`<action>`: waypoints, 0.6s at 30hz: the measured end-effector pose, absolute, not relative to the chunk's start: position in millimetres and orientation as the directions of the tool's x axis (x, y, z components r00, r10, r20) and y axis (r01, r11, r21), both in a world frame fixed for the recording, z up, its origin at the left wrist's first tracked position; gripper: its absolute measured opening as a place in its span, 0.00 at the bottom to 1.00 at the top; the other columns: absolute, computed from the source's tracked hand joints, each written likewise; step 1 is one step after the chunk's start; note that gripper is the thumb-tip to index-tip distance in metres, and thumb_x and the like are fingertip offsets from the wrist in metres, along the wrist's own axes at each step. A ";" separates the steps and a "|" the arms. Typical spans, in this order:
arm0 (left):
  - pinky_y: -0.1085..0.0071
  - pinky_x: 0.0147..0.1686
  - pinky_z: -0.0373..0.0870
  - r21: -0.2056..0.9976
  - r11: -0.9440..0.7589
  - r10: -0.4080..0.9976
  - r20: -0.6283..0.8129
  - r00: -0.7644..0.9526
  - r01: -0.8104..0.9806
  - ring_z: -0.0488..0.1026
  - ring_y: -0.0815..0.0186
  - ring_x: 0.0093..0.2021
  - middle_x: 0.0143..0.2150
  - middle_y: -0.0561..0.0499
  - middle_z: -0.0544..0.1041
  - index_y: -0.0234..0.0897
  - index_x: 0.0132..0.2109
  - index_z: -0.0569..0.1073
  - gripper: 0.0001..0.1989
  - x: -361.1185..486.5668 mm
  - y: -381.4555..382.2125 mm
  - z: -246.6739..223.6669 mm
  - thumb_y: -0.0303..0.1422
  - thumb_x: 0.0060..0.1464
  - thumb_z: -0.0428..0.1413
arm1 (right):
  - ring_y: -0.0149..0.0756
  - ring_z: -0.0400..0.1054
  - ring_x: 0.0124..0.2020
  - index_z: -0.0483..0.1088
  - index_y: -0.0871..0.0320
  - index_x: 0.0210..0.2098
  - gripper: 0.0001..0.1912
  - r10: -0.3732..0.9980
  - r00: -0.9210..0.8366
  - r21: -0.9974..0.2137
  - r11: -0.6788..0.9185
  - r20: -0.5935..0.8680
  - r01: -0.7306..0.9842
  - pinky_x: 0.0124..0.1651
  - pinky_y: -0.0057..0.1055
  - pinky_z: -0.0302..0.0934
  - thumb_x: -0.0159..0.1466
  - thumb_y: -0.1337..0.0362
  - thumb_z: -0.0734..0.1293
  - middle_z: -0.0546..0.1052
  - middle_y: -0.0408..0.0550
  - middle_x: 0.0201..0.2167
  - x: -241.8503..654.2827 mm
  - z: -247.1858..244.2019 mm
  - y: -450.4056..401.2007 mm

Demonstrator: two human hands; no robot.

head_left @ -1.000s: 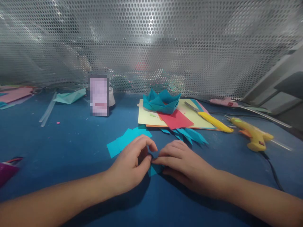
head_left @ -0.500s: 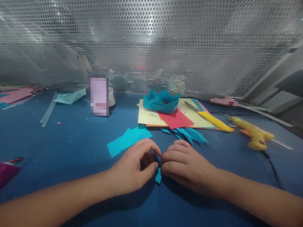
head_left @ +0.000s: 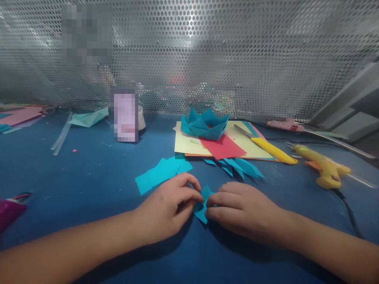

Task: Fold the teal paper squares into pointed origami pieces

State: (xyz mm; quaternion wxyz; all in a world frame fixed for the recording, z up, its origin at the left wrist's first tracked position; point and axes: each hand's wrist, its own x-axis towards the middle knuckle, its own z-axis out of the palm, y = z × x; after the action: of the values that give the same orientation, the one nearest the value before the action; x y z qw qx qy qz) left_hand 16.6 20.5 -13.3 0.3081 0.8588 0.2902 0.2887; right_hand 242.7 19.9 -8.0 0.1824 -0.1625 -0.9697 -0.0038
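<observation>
Between my hands is a small piece of blue paper (head_left: 201, 213), creased and partly covered by fingers. My left hand (head_left: 173, 207) pinches its left side with thumb and fingers. My right hand (head_left: 237, 207) grips the right side, its fingers curled over the edge. Just beyond the left hand lie several flat blue paper pieces (head_left: 161, 173), overlapping. Past the right hand is a bunch of folded, pointed blue paper pieces (head_left: 242, 167). Farther back, a blue folded paper crown shape (head_left: 204, 124) rests on stacked coloured sheets.
Pale yellow sheets (head_left: 185, 144) carry a red paper piece (head_left: 226, 146) and a yellow utility knife (head_left: 274, 150). A yellow glue gun (head_left: 328, 165) lies at right, a pink one (head_left: 286, 124) behind. A phone (head_left: 126, 114) stands back left, near clear glue sticks (head_left: 61, 134). Perforated metal (head_left: 166, 59) walls the back.
The blue paper between my hands now shows more of its surface, looking flatter and wider. My left fingers have come closer together over it. The whole view has shifted slightly.
</observation>
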 end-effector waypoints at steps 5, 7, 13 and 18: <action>0.68 0.43 0.67 0.644 -0.688 0.632 0.307 0.711 0.334 0.70 0.67 0.39 0.44 0.45 0.69 0.32 0.40 0.74 0.10 16.7 20.0 -10.5 0.22 0.56 0.49 | 0.33 0.61 0.30 0.71 0.56 0.37 0.13 0.393 -0.853 -0.175 0.919 0.342 0.353 0.33 0.30 0.54 0.70 0.63 0.57 0.75 0.46 0.34 241.2 -12.3 20.1; 0.66 0.45 0.65 0.621 -0.690 0.643 0.293 0.707 0.371 0.68 0.65 0.41 0.42 0.46 0.69 0.33 0.38 0.74 0.08 17.1 20.5 -8.7 0.22 0.55 0.51 | 0.32 0.60 0.30 0.71 0.57 0.35 0.11 0.443 -0.829 -0.237 0.894 0.343 0.379 0.33 0.29 0.54 0.69 0.62 0.59 0.74 0.46 0.32 240.4 -14.9 19.6; 0.62 0.45 0.61 0.607 -0.636 0.704 0.204 0.680 0.477 0.65 0.62 0.43 0.40 0.49 0.68 0.36 0.36 0.71 0.05 17.5 23.4 -8.0 0.23 0.52 0.54 | 0.32 0.63 0.34 0.70 0.59 0.35 0.07 0.577 -0.774 -0.525 0.758 0.261 0.388 0.36 0.27 0.56 0.67 0.65 0.62 0.71 0.46 0.31 235.6 -10.6 16.8; 0.61 0.45 0.60 0.612 -0.620 0.708 0.168 0.686 0.491 0.64 0.62 0.43 0.41 0.50 0.67 0.36 0.36 0.69 0.05 17.4 22.7 -10.5 0.23 0.52 0.54 | 0.32 0.63 0.34 0.69 0.58 0.34 0.05 0.664 -0.735 -0.621 0.636 0.138 0.458 0.37 0.28 0.56 0.65 0.66 0.63 0.70 0.44 0.30 231.5 -9.2 13.8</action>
State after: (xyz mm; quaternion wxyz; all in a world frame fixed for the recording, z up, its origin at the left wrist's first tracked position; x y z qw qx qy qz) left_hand 17.4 22.7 -10.5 0.2705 0.8774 0.3416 0.2009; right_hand 231.5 13.8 -9.2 0.1798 -0.3162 -0.8864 0.2864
